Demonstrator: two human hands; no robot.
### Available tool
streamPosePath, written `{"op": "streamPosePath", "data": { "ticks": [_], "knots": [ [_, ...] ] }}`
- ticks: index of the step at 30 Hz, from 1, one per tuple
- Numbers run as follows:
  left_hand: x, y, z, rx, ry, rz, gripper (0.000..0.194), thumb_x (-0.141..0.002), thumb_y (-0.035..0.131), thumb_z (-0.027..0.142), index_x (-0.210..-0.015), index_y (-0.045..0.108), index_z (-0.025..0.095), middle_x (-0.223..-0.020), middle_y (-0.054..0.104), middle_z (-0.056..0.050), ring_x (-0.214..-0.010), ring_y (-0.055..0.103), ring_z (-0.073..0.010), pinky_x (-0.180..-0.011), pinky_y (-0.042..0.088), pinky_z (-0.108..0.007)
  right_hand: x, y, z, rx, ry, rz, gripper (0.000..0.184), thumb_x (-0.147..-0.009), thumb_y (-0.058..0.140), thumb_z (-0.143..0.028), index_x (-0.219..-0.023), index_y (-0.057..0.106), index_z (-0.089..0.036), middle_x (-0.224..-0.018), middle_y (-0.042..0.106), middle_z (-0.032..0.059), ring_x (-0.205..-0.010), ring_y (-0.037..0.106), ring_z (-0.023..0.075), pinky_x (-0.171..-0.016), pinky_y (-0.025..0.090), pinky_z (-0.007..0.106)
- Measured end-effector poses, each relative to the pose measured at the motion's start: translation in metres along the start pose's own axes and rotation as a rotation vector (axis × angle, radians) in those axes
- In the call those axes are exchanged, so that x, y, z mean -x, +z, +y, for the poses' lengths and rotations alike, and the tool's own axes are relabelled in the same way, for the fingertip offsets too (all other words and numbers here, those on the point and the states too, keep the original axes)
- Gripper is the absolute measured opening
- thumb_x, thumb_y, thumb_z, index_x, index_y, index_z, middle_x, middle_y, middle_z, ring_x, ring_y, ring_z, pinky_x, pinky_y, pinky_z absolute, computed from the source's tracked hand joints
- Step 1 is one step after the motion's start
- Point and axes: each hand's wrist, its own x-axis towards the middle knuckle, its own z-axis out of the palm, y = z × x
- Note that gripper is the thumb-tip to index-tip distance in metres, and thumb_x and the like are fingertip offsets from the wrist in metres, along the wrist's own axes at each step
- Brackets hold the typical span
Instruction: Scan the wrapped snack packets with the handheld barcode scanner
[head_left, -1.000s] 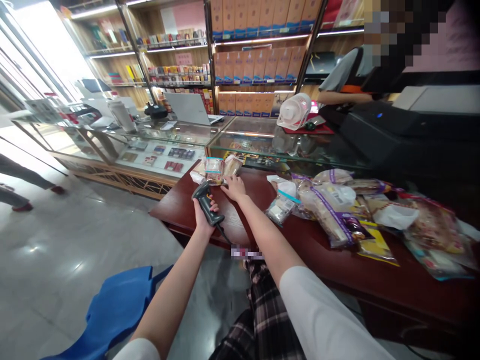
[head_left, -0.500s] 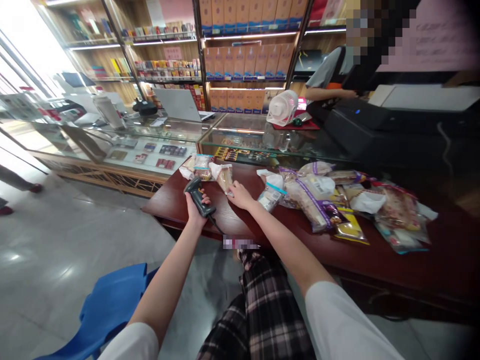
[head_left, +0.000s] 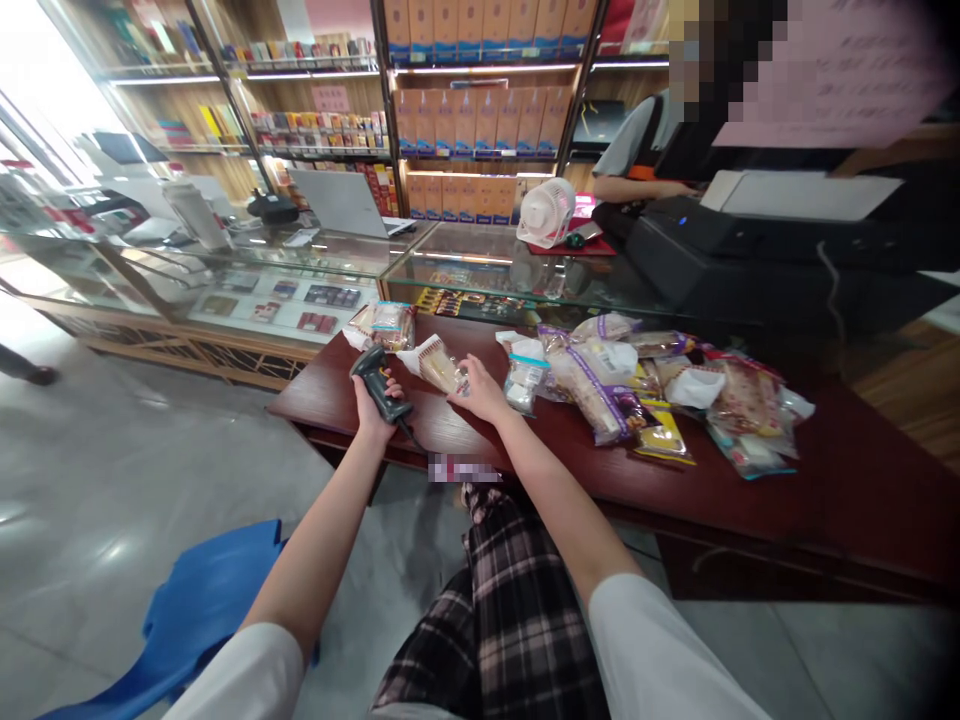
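My left hand [head_left: 373, 400] grips a black barcode scanner [head_left: 377, 380] over the near left part of the dark red table [head_left: 825, 480], its head pointed away from me. My right hand [head_left: 480, 392] is closed on a clear-wrapped sandwich packet [head_left: 436, 365], held just above the table beside the scanner. Behind them, at the table's far left corner, lie more wrapped packets [head_left: 384, 324]. A heap of bagged bread and snacks [head_left: 637, 385] spreads over the table to the right of my right hand.
Glass display counters [head_left: 315, 270] run behind the table, carrying a laptop [head_left: 341, 203] and a small white fan [head_left: 547, 212]. Another person [head_left: 660, 150] stands behind a black till [head_left: 720, 250]. A blue chair [head_left: 202, 610] sits at my lower left.
My right hand has drawn the sandwich packet off the far left pile towards me and to the right. The scanner in my left hand stays beside it.
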Motion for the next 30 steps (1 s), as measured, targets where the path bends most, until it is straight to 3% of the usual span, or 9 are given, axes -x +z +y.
{"op": "streamPosePath", "data": {
  "ticks": [2, 5, 10, 13, 16, 18, 21, 27, 30],
  "knots": [
    [-0.001, -0.001, 0.0, 0.01, -0.009, -0.001, 0.059, -0.098, 0.03, 0.068, -0.093, 0.056, 0.015, -0.064, 0.047, 0.002, -0.045, 0.042, -0.0051, -0.045, 0.044, -0.015, 0.002, 0.002, -0.001, 0.038, -0.092, -0.004, 0.073, -0.079, 0.077, -0.032, -0.143, 0.045, -0.016, -0.152, 0.045, 0.0188, -0.14, 0.046, 0.03, -0.115, 0.038, 0.044],
    [-0.001, -0.001, -0.001, 0.059, -0.028, 0.003, 0.061, -0.097, 0.028, 0.069, -0.094, 0.056, 0.014, -0.064, 0.048, 0.002, -0.045, 0.043, -0.0047, -0.045, 0.044, -0.015, 0.003, 0.004, -0.001, 0.056, -0.11, 0.003, 0.055, -0.09, 0.061, -0.026, -0.143, 0.049, -0.016, -0.139, 0.059, 0.0158, -0.13, 0.054, 0.0289, -0.112, 0.04, 0.044],
    [-0.002, -0.001, -0.001, 0.142, -0.064, 0.022, 0.063, -0.097, 0.029, 0.069, -0.098, 0.055, 0.012, -0.065, 0.048, 0.002, -0.044, 0.045, -0.0041, -0.045, 0.045, -0.014, -0.004, -0.004, 0.006, -0.213, 0.129, 0.139, 0.054, -0.091, 0.053, -0.024, -0.144, 0.048, -0.024, -0.125, 0.069, 0.0077, -0.113, 0.065, 0.0256, -0.104, 0.048, 0.044],
    [-0.002, 0.0, -0.001, 0.14, -0.08, 0.028, 0.063, -0.097, 0.03, 0.069, -0.098, 0.055, 0.012, -0.065, 0.048, 0.002, -0.044, 0.046, -0.0042, -0.045, 0.045, -0.014, -0.009, -0.009, 0.013, -0.443, 0.185, 0.164, 0.055, -0.09, 0.052, -0.025, -0.145, 0.047, -0.03, -0.105, 0.074, 0.0012, -0.094, 0.07, 0.0202, -0.099, 0.052, 0.043],
    [0.0, 0.001, 0.0, 0.126, -0.102, 0.025, 0.061, -0.098, 0.031, 0.068, -0.097, 0.055, 0.012, -0.065, 0.047, 0.002, -0.044, 0.046, -0.0042, -0.045, 0.046, -0.014, -0.013, -0.009, 0.015, -0.749, 0.282, 0.141, 0.05, -0.094, 0.041, -0.028, -0.143, 0.048, -0.027, -0.091, 0.073, 0.0014, -0.069, 0.07, 0.0172, -0.075, 0.06, 0.037],
    [0.0, 0.002, 0.0, 0.117, -0.106, 0.019, 0.061, -0.098, 0.031, 0.067, -0.096, 0.055, 0.012, -0.065, 0.047, 0.002, -0.045, 0.046, -0.0041, -0.046, 0.046, -0.014, -0.015, -0.009, 0.015, -0.927, 0.357, 0.122, 0.046, -0.097, 0.035, -0.031, -0.139, 0.05, -0.022, -0.087, 0.072, 0.0032, -0.058, 0.069, 0.0168, -0.058, 0.058, 0.033],
    [0.0, 0.001, 0.0, 0.083, -0.094, 0.016, 0.062, -0.099, 0.029, 0.067, -0.096, 0.055, 0.011, -0.065, 0.048, 0.002, -0.045, 0.046, -0.0043, -0.046, 0.046, -0.014, -0.017, -0.008, 0.016, -1.033, 0.4, 0.12, 0.04, -0.099, 0.037, -0.035, -0.132, 0.054, -0.02, -0.084, 0.072, 0.0037, -0.054, 0.067, 0.0154, -0.049, 0.054, 0.027],
    [0.001, 0.002, -0.011, -0.285, -0.053, -0.123, 0.062, -0.099, 0.029, 0.066, -0.099, 0.06, 0.012, -0.062, 0.053, 0.0, -0.039, 0.045, -0.0074, -0.039, 0.042, -0.019, -0.018, -0.003, 0.019, -1.049, 0.363, 0.108, 0.04, -0.097, 0.045, -0.041, -0.132, 0.054, -0.023, -0.098, 0.073, 0.0059, -0.058, 0.07, 0.0154, -0.047, 0.053, 0.026],
    [0.002, 0.005, -0.017, -0.543, -0.113, -0.216, 0.062, -0.098, 0.032, 0.066, -0.101, 0.063, 0.011, -0.06, 0.057, -0.002, -0.036, 0.047, -0.0115, -0.036, 0.042, -0.024, -0.02, 0.0, 0.02, -1.057, 0.366, 0.136, 0.044, -0.096, 0.049, -0.04, -0.136, 0.053, -0.023, -0.105, 0.072, 0.007, -0.065, 0.072, 0.0165, -0.054, 0.057, 0.028]
  ]
}}
